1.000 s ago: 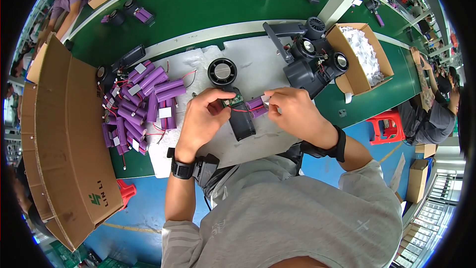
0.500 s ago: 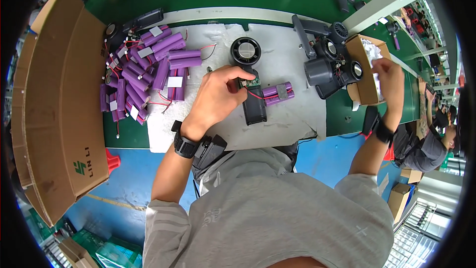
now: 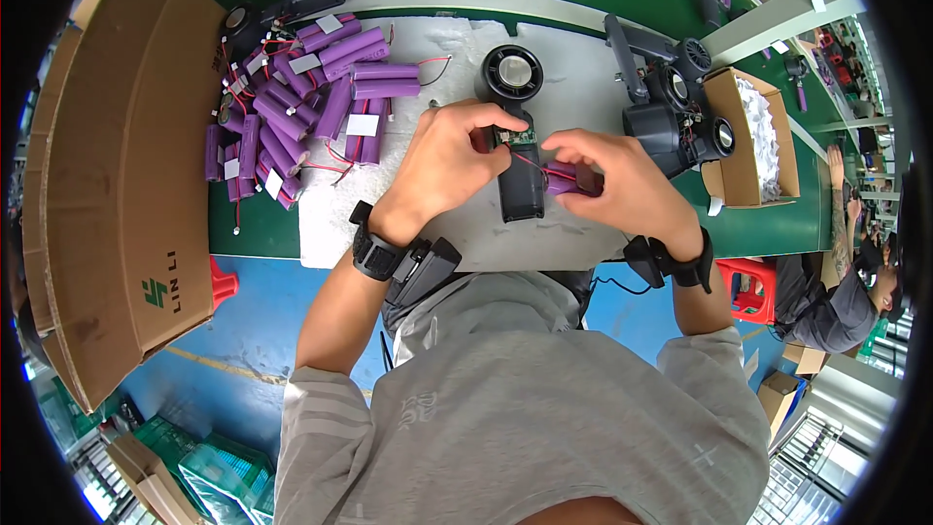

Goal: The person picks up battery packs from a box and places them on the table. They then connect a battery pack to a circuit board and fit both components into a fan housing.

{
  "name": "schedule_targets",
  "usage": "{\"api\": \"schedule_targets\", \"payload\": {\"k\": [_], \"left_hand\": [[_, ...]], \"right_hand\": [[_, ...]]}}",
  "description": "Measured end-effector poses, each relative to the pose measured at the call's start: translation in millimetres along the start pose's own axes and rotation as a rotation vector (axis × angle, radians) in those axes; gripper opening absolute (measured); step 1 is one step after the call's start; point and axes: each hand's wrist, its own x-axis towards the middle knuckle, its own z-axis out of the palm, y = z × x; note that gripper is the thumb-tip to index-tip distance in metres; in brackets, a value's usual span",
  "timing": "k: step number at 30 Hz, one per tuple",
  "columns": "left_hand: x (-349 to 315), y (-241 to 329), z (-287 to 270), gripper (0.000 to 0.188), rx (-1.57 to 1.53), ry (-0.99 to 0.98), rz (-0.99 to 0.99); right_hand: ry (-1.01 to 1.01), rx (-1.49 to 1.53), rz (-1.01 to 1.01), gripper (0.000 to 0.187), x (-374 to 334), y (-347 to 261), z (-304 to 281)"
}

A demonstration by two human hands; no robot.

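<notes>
A dark grey handheld blower body with a round fan head lies on the white foam sheet, its handle toward me. A small green circuit board shows in the handle. My left hand pinches at the board's left side, forefinger over its top edge. Red and black wires run from there to a purple battery pack just right of the handle. My right hand closes on that pack, thumb below and forefinger above. Its palm side and part of the pack are hidden.
Purple battery packs with wires heap at the left, beside a tall cardboard box. More grey blower parts stand at the right. Next to them is a small carton of white pieces. Another person sits far right.
My right hand has come from the carton of white pieces to the battery pack beside the handle. My left hand stays at the circuit board. The whole view has shifted slightly.
</notes>
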Motion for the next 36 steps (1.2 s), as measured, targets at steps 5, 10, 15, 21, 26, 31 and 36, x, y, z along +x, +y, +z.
{"api": "schedule_targets", "payload": {"k": [5, 10, 15, 21, 26, 31, 36], "left_hand": [[-5, 6, -3, 0.03, -0.016, -0.047, -0.087], [-1, 3, -6, 0.031, -0.037, -0.059, -0.042], [-1, -1, -7, 0.032, -0.002, -0.09, -0.027], [0, 4, -6, 0.031, 0.023, -0.059, -0.006], [-1, 0, -4, 0.029, 0.016, -0.045, 0.047], [0, -1, -6, 0.026, 0.071, -0.065, 0.072], [0, -1, -8, 0.024, 0.124, -0.079, 0.161]], "right_hand": [[-0.23, 0.598, 0.195, 0.057, -9, 0, 0], [-0.281, 1.091, 0.29, 0.078, -19, -8, 3], [-0.239, 1.193, 0.134, 0.088, -24, 1, 16], [-0.222, 1.075, 0.216, 0.091, -21, 5, 13], [-0.062, 0.733, 0.012, 0.088, -17, 7, 14], [-0.015, 0.743, 0.101, 0.08, -18, 1, 15], [0.016, 0.516, 0.008, 0.069, -10, 2, 25]]}}
